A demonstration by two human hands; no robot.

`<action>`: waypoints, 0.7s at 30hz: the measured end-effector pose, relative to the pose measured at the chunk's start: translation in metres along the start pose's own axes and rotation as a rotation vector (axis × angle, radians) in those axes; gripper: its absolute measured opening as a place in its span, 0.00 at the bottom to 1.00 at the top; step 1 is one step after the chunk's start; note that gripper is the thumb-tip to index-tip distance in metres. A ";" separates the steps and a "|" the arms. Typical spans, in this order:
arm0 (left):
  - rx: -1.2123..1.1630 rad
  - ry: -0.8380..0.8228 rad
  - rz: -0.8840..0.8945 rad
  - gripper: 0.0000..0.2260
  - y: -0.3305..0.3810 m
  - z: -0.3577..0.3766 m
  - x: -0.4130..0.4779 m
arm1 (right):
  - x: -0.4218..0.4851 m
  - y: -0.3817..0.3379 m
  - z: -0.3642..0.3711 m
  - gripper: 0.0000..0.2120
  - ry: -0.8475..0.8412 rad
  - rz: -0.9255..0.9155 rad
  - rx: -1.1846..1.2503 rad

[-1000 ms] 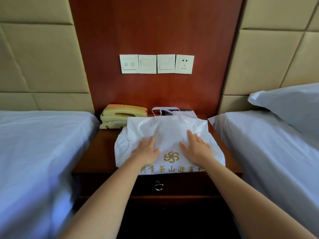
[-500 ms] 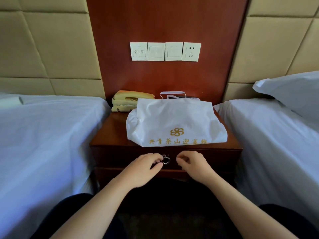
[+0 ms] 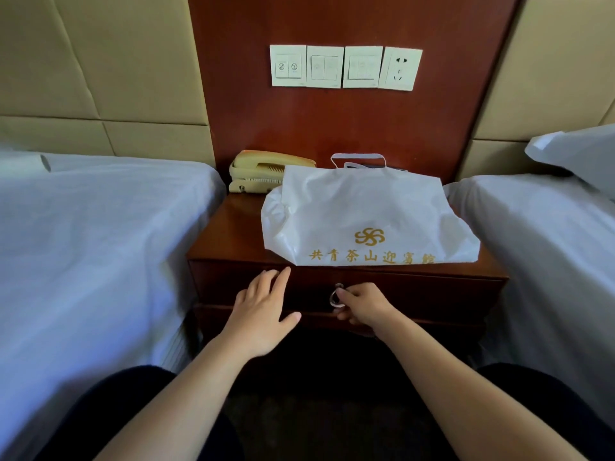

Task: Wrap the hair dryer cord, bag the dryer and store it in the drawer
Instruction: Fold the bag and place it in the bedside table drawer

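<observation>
A white plastic bag [image 3: 362, 214] with a gold logo and gold lettering lies on top of the wooden nightstand [image 3: 229, 234], its loop handles at the back. The hair dryer itself is hidden inside it. Below, the nightstand's drawer [image 3: 432, 294] looks closed. My right hand [image 3: 364, 306] pinches the drawer's metal ring pull [image 3: 334, 299]. My left hand [image 3: 263, 309] is in front of the drawer's left part with its fingers straight and spread, fingertips near the drawer's top edge.
A beige telephone [image 3: 263, 173] sits at the back left of the nightstand. White-sheeted beds [image 3: 93, 247] flank it on both sides, a pillow [image 3: 579, 154] on the right one. Wall switches and a socket [image 3: 401, 68] are above. My knees are at the bottom corners.
Both hands came off the bag and dropped to the drawer front. The left hand then let go of the ring area and moved left, opening; the right hand took hold of the ring pull.
</observation>
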State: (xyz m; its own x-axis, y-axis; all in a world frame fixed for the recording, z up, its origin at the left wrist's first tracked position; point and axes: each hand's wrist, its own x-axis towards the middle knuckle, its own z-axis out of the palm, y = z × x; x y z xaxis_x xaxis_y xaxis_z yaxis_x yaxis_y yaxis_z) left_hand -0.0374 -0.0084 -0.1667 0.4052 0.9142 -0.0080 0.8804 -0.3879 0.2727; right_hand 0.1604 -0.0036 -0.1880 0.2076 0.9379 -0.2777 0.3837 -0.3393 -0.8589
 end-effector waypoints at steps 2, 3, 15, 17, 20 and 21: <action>0.036 0.019 0.005 0.34 -0.001 -0.001 -0.002 | -0.001 0.001 -0.003 0.13 -0.026 -0.008 -0.057; 0.054 0.023 0.006 0.33 -0.001 -0.002 -0.004 | -0.004 0.000 -0.005 0.14 -0.040 -0.005 -0.081; -0.079 0.015 0.101 0.17 0.013 -0.018 -0.051 | -0.130 0.000 -0.036 0.19 0.245 -0.427 -0.691; -0.095 0.036 0.089 0.17 0.018 -0.019 -0.066 | -0.144 0.009 -0.043 0.15 0.350 -0.468 -0.758; -0.066 0.079 0.073 0.17 0.022 -0.014 -0.083 | -0.156 0.019 -0.051 0.11 0.445 -0.507 -0.848; -0.067 0.082 0.070 0.18 0.023 -0.014 -0.088 | -0.158 0.021 -0.054 0.11 0.443 -0.516 -0.857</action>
State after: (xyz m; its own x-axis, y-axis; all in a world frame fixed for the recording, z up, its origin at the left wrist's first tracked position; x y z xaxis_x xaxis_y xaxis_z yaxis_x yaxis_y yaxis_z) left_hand -0.0560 -0.0964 -0.1466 0.4411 0.8928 0.0914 0.8311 -0.4448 0.3339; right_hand 0.1839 -0.1623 -0.1389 0.0817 0.9306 0.3568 0.9807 -0.0113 -0.1952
